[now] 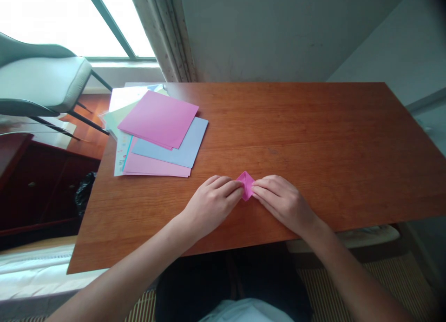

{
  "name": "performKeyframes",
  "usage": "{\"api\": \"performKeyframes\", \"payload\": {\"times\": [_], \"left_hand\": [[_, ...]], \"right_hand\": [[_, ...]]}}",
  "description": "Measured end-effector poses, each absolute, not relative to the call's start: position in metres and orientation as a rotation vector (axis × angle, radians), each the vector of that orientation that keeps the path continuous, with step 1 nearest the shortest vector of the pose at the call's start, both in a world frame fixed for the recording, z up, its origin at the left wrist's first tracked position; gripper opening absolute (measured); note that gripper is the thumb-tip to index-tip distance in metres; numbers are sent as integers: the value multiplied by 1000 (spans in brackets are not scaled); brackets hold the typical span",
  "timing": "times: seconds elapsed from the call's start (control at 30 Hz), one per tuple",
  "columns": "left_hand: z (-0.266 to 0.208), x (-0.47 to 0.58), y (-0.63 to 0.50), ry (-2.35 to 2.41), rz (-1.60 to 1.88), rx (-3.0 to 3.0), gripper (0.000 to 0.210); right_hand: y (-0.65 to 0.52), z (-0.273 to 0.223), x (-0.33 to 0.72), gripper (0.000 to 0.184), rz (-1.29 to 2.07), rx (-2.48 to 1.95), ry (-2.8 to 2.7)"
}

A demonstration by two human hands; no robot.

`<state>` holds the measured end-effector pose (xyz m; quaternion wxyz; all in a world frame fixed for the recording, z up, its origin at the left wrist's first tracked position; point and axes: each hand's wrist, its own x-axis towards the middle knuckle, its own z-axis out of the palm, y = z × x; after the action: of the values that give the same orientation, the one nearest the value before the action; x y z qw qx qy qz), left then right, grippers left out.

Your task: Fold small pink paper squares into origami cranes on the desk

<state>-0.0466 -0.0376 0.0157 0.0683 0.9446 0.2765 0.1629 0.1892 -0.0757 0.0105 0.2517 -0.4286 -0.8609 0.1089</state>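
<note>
Small bright-pink diamond of folded paper [247, 186]: just below the centre of the frame, directly between the two sets of fingertips. Corners point to frame top and bottom; side corners partly covered, so longer axis cannot be told. Bare left hand [213, 199] and bare right hand [281, 199] equally near, both in contact. Left: fingers bunched, gripping the paper's left side. Right: fingers drawn together, pinching its right edge.
</note>
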Motion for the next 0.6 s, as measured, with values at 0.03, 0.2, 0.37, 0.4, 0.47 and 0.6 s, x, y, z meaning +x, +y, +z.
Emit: {"api": "performKeyframes", "payload": {"times": [0.03, 0.2, 0.37, 0.4, 0.47, 0.6], "left_hand": [[16, -46, -37, 840, 501, 2838, 15], [15, -44, -36, 898, 531, 2758, 15], [14, -43, -37, 942, 528, 2723, 14], [14, -43, -37, 949, 539, 2716, 15], [13, -42, -37, 965, 566, 2687, 15], [13, -40, -35, 1015, 603, 2558, 15]], "right_hand": [[-76, 10, 189, 20, 293, -1165, -2340], [-77, 10, 186, 20, 309, -1190, -2301], [-77, 11, 181, 16, 334, -1257, -2259], [-77, 11, 180, 16, 343, -1279, -2242], [-76, 11, 177, 15, 368, -1325, -2192], [-74, 11, 172, 13, 410, -1406, -2092]]}}
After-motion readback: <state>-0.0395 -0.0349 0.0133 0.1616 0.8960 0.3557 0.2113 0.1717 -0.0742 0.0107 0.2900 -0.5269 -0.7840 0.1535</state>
